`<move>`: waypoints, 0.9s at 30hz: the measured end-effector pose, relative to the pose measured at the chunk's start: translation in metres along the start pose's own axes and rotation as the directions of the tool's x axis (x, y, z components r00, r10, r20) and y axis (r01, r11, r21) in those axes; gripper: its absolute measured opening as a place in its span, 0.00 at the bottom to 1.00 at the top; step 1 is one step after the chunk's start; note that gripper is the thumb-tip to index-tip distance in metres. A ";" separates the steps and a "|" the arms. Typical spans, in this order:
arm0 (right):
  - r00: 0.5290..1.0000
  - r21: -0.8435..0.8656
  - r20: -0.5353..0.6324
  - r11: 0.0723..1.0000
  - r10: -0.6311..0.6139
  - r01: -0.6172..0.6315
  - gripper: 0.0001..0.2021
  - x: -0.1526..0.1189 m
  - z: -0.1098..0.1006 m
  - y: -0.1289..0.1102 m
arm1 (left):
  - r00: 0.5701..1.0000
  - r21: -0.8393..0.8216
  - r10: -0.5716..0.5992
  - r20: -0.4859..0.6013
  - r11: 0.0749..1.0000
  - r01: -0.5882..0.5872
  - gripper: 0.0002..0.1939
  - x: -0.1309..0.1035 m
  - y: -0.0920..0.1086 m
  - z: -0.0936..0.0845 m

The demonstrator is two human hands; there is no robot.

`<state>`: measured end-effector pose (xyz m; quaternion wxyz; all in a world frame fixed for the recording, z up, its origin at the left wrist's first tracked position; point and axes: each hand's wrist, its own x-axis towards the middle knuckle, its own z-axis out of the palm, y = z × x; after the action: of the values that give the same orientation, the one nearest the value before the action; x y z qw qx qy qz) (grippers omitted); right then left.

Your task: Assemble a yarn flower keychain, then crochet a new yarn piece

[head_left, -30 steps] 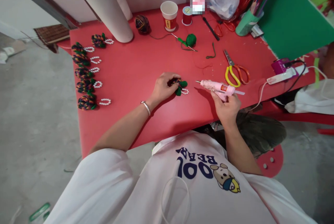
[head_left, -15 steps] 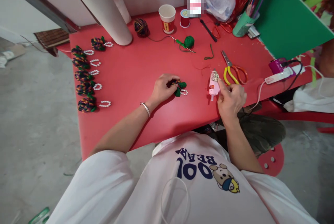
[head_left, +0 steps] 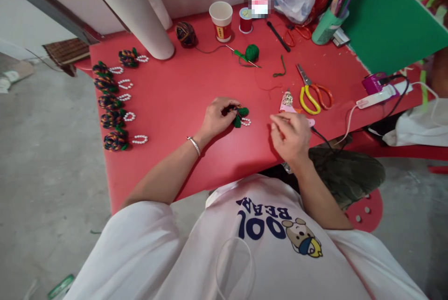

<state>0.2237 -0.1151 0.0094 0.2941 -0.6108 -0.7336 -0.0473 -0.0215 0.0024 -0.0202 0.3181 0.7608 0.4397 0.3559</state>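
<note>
My left hand (head_left: 219, 117) is closed around a small crocheted flower with green leaves (head_left: 242, 112), pinching it against the table. Its multicoloured yarn part is mostly hidden by my fingers, and a loop of white beads (head_left: 246, 122) sticks out to the right. My right hand (head_left: 291, 137) hovers above the table, fingers loosely bent and a little apart, with nothing seen in them. Just behind it lies a pink glue gun (head_left: 287, 108) with a crusted nozzle, partly covered by that hand.
Several finished yarn flowers with bead loops (head_left: 115, 141) line the left side. Toward the back stand a tall white flask (head_left: 140, 15), a paper cup (head_left: 221, 22) and a thread spool (head_left: 246, 21). Scissors (head_left: 310, 97) lie right of the glue gun, near a green yarn ball (head_left: 252, 52) and crochet hook.
My right hand has let go of the glue gun and moved left, in front of it. The left hand still holds the flower in the same spot.
</note>
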 end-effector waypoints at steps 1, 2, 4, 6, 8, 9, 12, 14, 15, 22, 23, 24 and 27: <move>0.998 0.069 0.020 0.996 -0.056 0.055 0.14 -0.001 0.006 -0.009 | 1.000 0.000 -0.005 -0.005 1.000 0.005 0.14 0.000 0.001 0.000; 0.994 0.110 0.035 0.988 -0.108 0.103 0.12 -0.002 0.012 -0.016 | 1.000 -0.001 -0.011 -0.010 1.000 0.011 0.14 0.000 0.001 0.000; 0.984 0.139 0.079 0.979 -0.160 0.148 0.11 -0.003 0.024 -0.029 | 1.000 -0.001 -0.019 -0.012 1.000 0.019 0.14 0.000 0.002 0.000; 0.981 0.124 0.111 0.981 -0.161 0.147 0.12 -0.002 0.034 -0.037 | 1.000 -0.007 -0.013 -0.010 1.000 0.013 0.14 0.000 0.001 0.000; 0.983 0.107 0.115 0.985 -0.145 0.133 0.13 0.000 0.040 -0.040 | 1.000 -0.020 0.008 -0.017 1.000 -0.009 0.14 0.000 -0.001 0.001; 0.985 0.103 0.108 0.987 -0.138 0.127 0.14 0.001 0.042 -0.041 | 1.000 -0.026 0.019 -0.023 0.999 -0.020 0.14 -0.001 -0.002 0.001; 0.988 0.099 0.093 0.988 -0.125 0.116 0.14 0.005 0.046 -0.040 | 0.999 -0.028 0.029 -0.020 0.999 -0.030 0.14 -0.001 -0.003 0.001; 0.987 0.098 0.109 0.990 -0.114 0.103 0.14 0.006 0.047 -0.040 | 1.000 -0.022 0.022 -0.009 1.000 -0.022 0.15 -0.001 -0.004 0.001; 0.987 0.098 0.122 0.991 -0.108 0.096 0.15 0.006 0.048 -0.040 | 1.000 -0.020 0.019 -0.005 1.000 -0.020 0.15 -0.001 -0.003 0.000; 0.989 0.105 0.111 0.991 -0.098 0.087 0.14 0.000 0.047 -0.038 | 1.000 -0.025 0.012 0.003 1.000 -0.012 0.15 -0.001 -0.002 -0.001; 0.992 0.105 0.089 0.991 -0.092 0.082 0.14 0.001 0.045 -0.034 | 1.000 -0.028 0.010 0.004 1.000 -0.009 0.15 -0.001 -0.002 -0.001; 0.995 0.101 0.061 0.992 -0.077 0.071 0.14 0.004 0.041 -0.028 | 1.000 -0.033 0.008 0.005 0.999 -0.008 0.14 -0.001 -0.002 -0.001; 0.998 0.044 -0.039 0.998 0.045 -0.043 0.15 0.019 0.025 0.006 | 1.000 -0.052 0.010 0.006 0.999 -0.010 0.14 0.000 -0.002 -0.001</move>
<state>0.2182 -0.0866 -0.0036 0.3229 -0.6192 -0.7149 -0.0371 -0.0231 0.0033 -0.0219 0.3374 0.7556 0.4256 0.3662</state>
